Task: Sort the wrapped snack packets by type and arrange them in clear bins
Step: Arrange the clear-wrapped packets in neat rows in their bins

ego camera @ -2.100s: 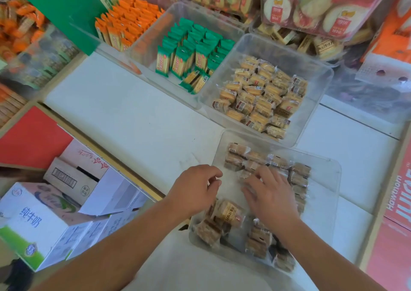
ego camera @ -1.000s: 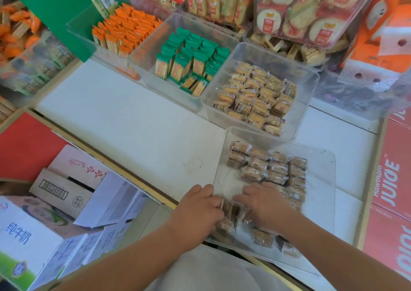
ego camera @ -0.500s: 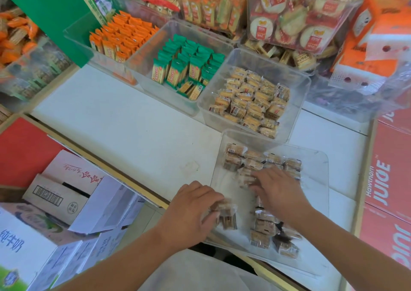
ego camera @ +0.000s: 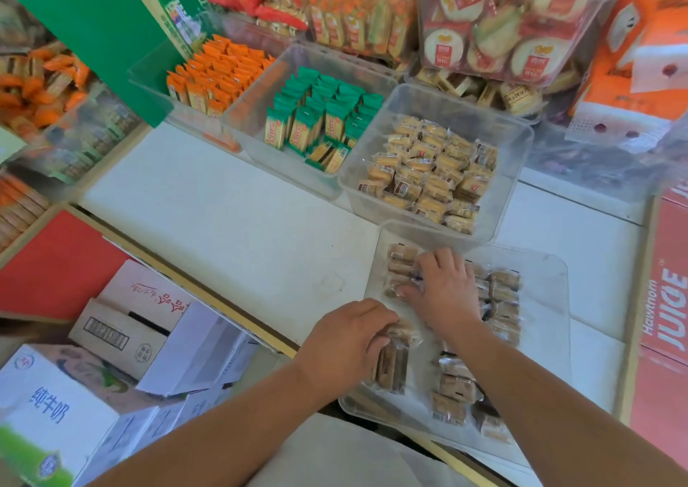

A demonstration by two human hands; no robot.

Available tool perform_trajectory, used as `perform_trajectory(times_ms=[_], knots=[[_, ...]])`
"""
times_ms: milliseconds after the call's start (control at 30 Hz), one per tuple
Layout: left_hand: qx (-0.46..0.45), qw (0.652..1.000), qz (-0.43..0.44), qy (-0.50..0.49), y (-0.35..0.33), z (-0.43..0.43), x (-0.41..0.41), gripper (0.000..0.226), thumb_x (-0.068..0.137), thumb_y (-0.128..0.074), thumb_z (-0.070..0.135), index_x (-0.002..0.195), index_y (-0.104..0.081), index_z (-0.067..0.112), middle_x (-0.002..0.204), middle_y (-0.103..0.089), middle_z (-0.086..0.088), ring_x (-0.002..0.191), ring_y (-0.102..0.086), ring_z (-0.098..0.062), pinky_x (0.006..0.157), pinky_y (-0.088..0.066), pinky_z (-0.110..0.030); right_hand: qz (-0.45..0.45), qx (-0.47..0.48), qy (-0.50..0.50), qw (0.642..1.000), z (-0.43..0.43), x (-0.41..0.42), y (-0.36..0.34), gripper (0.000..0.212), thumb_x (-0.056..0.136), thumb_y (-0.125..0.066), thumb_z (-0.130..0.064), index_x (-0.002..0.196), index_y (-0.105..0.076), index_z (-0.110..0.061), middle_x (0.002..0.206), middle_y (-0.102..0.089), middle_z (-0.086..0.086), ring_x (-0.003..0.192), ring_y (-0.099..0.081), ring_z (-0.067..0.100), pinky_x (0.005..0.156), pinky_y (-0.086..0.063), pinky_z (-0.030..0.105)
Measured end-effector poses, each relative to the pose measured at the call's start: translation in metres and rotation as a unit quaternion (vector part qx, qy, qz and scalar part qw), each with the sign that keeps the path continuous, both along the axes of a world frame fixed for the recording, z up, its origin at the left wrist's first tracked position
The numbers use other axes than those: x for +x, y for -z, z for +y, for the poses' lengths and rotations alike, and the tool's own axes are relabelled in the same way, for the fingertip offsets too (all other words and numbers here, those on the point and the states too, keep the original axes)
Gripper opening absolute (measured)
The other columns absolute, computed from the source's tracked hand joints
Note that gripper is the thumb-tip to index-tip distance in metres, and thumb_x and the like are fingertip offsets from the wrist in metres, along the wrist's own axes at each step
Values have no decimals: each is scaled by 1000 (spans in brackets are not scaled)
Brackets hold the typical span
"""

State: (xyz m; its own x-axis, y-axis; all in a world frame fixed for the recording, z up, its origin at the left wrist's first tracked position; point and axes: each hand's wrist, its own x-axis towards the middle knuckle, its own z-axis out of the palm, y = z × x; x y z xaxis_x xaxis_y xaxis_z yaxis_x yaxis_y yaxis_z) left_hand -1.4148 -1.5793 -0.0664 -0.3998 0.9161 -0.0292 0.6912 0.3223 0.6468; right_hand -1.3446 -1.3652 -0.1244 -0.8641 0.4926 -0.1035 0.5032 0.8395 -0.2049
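Note:
A clear bin (ego camera: 551,293) sits at the near edge of the white counter and holds several brown wrapped snack packets (ego camera: 502,293) in rows at its far end. Loose packets (ego camera: 454,390) lie at its near end. My left hand (ego camera: 346,341) grips a small stack of brown packets (ego camera: 391,364) at the bin's left side. My right hand (ego camera: 443,289) lies flat, fingers spread, pressing on the packets in the far left corner of the bin.
Behind stand clear bins of yellow-brown packets (ego camera: 428,174), green packets (ego camera: 320,122) and orange packets (ego camera: 216,73). Cardboard cartons (ego camera: 123,337) sit low at the left. A red juice box (ego camera: 666,300) borders the right. Bare white counter (ego camera: 231,226) lies left of the bin.
My right hand moved from the loose packets up to the far rows and now presses on them. My left hand gathered a stack of packets and holds it at the bin's left side.

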Motion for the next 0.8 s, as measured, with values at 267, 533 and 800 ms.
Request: perform_trajectory(times_ms=[267,533,800], knots=[[-124,989,61,61,29,82,7,24,91,-60,0,112,-64,12,112,-63,-6,97,-61,-25,80,-54,-38,190,-280,172,925,12,73,-52,6,93,-72,-24,95,-69,-29,82,-68,-17,82,-63,-1,70,-52,16],[-165,963,160,140,46,97,5,31,81,-77,10,111,-69,14,115,-60,-5,103,-60,-25,81,-53,-38,109,-114,78,984,-2,106,-27,19,76,-86,-18,90,-74,-21,88,-67,-6,83,-64,21,66,-54,32],[-69,986,138,61,-2,83,-14,25,84,-72,9,107,-66,17,104,-62,-1,97,-58,-24,67,-52,-35,-28,-23,-9,999,0,55,-16,57,81,-59,-68,112,-68,-21,110,-61,1,107,-57,28,93,-51,45]])
